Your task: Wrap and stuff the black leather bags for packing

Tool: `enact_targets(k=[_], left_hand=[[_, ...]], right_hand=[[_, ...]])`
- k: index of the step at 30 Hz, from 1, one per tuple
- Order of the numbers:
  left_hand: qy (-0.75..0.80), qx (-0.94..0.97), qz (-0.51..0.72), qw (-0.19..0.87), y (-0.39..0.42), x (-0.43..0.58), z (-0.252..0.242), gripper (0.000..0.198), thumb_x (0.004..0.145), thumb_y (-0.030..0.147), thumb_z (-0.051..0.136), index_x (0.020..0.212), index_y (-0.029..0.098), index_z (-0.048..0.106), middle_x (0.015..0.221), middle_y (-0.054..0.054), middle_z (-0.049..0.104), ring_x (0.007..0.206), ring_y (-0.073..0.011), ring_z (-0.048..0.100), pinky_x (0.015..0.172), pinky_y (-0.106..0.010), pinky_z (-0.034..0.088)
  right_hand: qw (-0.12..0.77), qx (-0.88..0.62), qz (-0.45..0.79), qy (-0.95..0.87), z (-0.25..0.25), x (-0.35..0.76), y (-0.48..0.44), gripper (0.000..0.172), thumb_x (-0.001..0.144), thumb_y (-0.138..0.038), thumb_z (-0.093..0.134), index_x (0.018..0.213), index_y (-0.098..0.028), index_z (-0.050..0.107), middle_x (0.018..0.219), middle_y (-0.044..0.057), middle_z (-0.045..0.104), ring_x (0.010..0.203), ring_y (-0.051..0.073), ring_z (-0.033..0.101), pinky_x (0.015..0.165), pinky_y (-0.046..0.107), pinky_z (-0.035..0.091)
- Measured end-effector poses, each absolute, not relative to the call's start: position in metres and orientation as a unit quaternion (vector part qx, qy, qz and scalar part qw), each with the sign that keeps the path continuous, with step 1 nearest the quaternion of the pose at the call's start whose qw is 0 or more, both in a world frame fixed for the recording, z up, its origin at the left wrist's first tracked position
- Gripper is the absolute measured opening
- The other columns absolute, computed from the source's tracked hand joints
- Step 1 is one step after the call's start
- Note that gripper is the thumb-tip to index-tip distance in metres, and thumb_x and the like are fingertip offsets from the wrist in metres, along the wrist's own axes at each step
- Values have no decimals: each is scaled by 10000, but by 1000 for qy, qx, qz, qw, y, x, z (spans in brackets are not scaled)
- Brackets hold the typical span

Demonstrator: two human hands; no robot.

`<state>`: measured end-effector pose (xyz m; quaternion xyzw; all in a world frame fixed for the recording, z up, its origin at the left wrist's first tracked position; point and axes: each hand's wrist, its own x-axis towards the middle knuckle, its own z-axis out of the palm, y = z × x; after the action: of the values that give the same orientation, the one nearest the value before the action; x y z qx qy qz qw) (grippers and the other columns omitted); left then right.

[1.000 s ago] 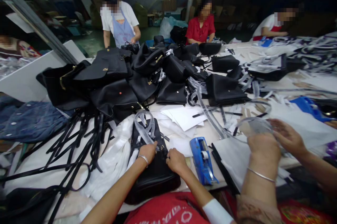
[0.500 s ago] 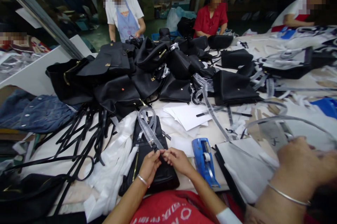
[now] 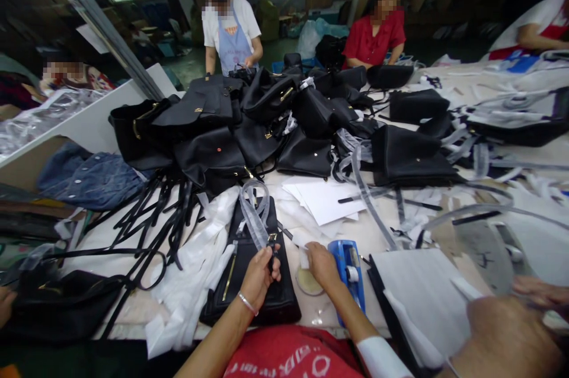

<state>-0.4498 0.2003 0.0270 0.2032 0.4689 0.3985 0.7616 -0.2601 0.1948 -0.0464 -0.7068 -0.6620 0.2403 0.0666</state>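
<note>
A black backpack (image 3: pixel 253 283) with a gold zipper lies flat in front of me, a plastic-wrapped strap (image 3: pixel 255 215) looped over its upper part. My left hand (image 3: pixel 261 274) is closed around the buckle end of that strap, above the bag. To the right of the bag, my right hand (image 3: pixel 320 265) has its fingers pressed together at a small whitish strip (image 3: pixel 304 256). Beneath that strip, a round pale roll (image 3: pixel 310 281) lies on the table. The blue tape dispenser (image 3: pixel 351 274) stands just right of my right hand.
Black bags (image 3: pixel 208 156) are heaped across the back. Loose black straps (image 3: pixel 164 212) and white wrapping (image 3: pixel 191 271) lie left, white sheets (image 3: pixel 326 203) ahead. Another person's hand (image 3: pixel 511 330) works at the right edge. People stand beyond the table (image 3: pixel 471 70).
My right hand has left the strap's buckle end and moved right, beside the tape dispenser. My left hand keeps its hold on the strap. The view has shifted slightly left.
</note>
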Motion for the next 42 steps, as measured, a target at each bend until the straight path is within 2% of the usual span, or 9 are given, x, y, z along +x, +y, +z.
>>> enact_targets(k=[4, 10, 15, 22, 30, 33, 36, 39, 42], left_hand=[[490, 207, 390, 752, 204, -458, 32, 352, 764, 422, 655, 969, 138, 624, 857, -64, 657, 748, -143, 623, 698, -278, 483], [477, 293, 368, 742, 214, -464, 48, 389, 733, 405, 689, 1012, 135, 677, 1066, -116, 662, 999, -204, 589, 889, -311, 417], [440, 295, 351, 772, 221, -462, 49, 375, 703, 385, 723, 961, 114, 689, 1005, -117, 667, 873, -183, 601, 815, -293, 437], [426, 217, 364, 799, 215, -459, 30, 357, 707, 362, 727, 977, 136, 673, 911, -89, 665, 751, -141, 605, 703, -264, 482], [515, 386, 413, 644, 219, -462, 21, 392, 699, 356, 712, 1022, 135, 683, 1052, -94, 684, 929, -224, 624, 831, -322, 477], [510, 523, 393, 559, 219, -458, 33, 439, 790, 331, 611, 1207, 195, 591, 1232, -77, 611, 1132, -239, 551, 987, -346, 388], [517, 632, 328, 474, 218, -453, 45, 616, 837, 310, 539, 1413, 260, 327, 1362, -75, 501, 1147, -239, 544, 979, -350, 378], [541, 652, 295, 442, 218, -452, 46, 775, 813, 313, 575, 1463, 248, 158, 1264, -101, 580, 967, -239, 619, 872, -345, 425], [540, 593, 324, 501, 219, -455, 36, 738, 784, 330, 614, 1425, 194, 275, 979, -67, 694, 825, -213, 626, 787, -311, 447]], right_hand=[[147, -683, 192, -689, -22, -249, 194, 367, 868, -97, 396, 1111, -252, 623, 1235, 57, 559, 1184, 214, 448, 1017, 364, 312], [277, -613, 174, -719, 19, -270, 184, 479, 662, 32, 428, 918, -271, 698, 1450, -24, 345, 1366, 250, 222, 1097, 478, 224], [371, -553, 282, -690, 21, -293, 179, 402, 760, -51, 379, 903, -249, 698, 1470, 1, 316, 1326, 211, 335, 1041, 402, 360], [383, -571, 302, -660, 9, -294, 170, 432, 751, -87, 407, 1055, -261, 661, 1248, 44, 569, 1229, 214, 462, 1038, 391, 380], [411, -476, 562, -537, 19, -274, 179, 600, 844, -184, 398, 1422, -299, 285, 1346, 79, 494, 1198, 211, 505, 976, 419, 430], [449, -501, 566, -477, 30, -279, 195, 726, 855, -317, 491, 1463, -269, 98, 1311, 123, 516, 1148, 228, 544, 935, 420, 450], [443, -546, 507, -498, 41, -294, 212, 833, 761, -356, 627, 1446, -260, 162, 1253, 94, 553, 1057, 213, 583, 923, 377, 453], [451, -572, 462, -506, 47, -306, 224, 490, 777, -364, 585, 1241, -235, 493, 1162, 58, 598, 1003, 197, 588, 880, 315, 462], [446, -592, 456, -493, 45, -310, 227, 242, 806, -383, 532, 935, -198, 619, 979, 44, 658, 911, 198, 605, 809, 286, 466]])
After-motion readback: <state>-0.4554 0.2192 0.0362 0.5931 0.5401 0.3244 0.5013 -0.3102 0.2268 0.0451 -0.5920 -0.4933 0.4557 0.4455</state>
